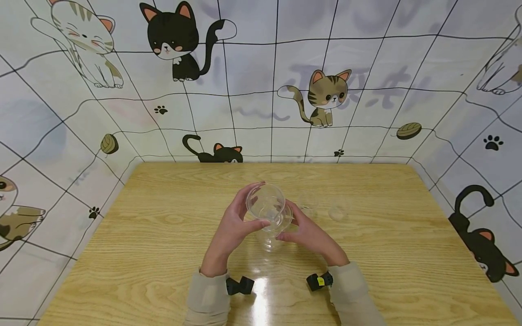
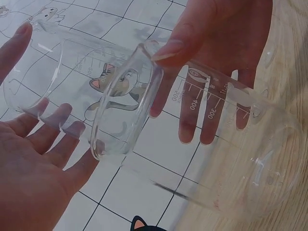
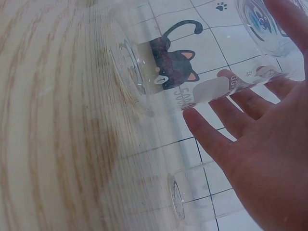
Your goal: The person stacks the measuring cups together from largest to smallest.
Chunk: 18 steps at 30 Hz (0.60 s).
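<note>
My left hand (image 1: 234, 222) grips a smaller clear glass beaker (image 1: 265, 198), its thumb on the near side and its fingers round the far side. That beaker is tilted above a larger clear beaker (image 1: 270, 244), its lower end at the larger one's mouth; how deep it sits cannot be told through the glass. My right hand (image 1: 310, 233) holds the larger beaker from the right, thumb and fingers round its side. White scale marks (image 2: 207, 98) up to 500 show on the larger beaker. I make out no contents in either one.
Right of my hands, a small clear glass vessel (image 1: 337, 213) stands on the wooden table (image 1: 163, 253), with another faint glass piece (image 1: 307, 208) nearer my right fingers. A cat-print cloth (image 1: 253, 108) encloses the table's back and sides.
</note>
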Tool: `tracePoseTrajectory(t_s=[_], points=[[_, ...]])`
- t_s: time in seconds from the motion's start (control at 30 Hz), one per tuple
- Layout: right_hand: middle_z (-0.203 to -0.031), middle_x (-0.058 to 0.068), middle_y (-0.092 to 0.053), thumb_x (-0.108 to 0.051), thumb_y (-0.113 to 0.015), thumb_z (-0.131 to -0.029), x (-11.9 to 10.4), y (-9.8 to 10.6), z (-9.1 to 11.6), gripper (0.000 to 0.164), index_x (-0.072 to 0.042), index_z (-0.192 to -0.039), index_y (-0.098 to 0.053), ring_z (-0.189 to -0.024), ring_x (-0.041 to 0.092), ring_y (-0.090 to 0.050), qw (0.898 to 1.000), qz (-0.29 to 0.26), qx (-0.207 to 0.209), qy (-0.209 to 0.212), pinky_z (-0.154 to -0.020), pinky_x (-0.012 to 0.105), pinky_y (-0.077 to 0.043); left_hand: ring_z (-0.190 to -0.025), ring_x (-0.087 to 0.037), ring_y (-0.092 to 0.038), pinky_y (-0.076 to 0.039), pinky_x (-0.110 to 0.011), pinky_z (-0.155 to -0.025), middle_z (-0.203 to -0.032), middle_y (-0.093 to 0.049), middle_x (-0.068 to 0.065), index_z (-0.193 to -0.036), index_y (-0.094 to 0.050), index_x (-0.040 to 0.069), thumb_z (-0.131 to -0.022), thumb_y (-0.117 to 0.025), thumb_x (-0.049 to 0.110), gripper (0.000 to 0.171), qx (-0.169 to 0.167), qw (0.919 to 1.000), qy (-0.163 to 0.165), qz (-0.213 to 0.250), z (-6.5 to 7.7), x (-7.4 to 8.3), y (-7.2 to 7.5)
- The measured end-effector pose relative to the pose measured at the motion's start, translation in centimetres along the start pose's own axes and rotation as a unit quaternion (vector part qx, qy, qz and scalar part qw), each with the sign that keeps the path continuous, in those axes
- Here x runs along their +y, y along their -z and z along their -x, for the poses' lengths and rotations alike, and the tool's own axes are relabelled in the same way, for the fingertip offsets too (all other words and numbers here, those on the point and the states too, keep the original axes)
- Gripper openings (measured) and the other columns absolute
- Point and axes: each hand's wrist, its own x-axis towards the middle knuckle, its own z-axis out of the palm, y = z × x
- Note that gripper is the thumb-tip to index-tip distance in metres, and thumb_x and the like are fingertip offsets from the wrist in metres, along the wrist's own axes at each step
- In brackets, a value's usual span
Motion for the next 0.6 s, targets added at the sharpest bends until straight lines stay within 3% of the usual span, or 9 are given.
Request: tracePoseTrajectory(t_s=[0.6], points=[[-0.142,-0.001,-0.027,-0.026,-0.072,-0.075,0.04,0.03,-0.06,0.088,-0.031,-0.141,-0.015,-0.126,0.026,-0.032,1.0,0.0,-0.002,-0.003,-0.093,0.048,-0.035,-0.13,-0.025,-0.026,-0.02,-0.048,-0.102,-0.139,-0.034,-0.001,-0.135,-0.036,0.012,-0.072,-0.073,0.006,0.073,-0.003,0.9994,0.029,-0.017,-0.08,-0.55,0.11]])
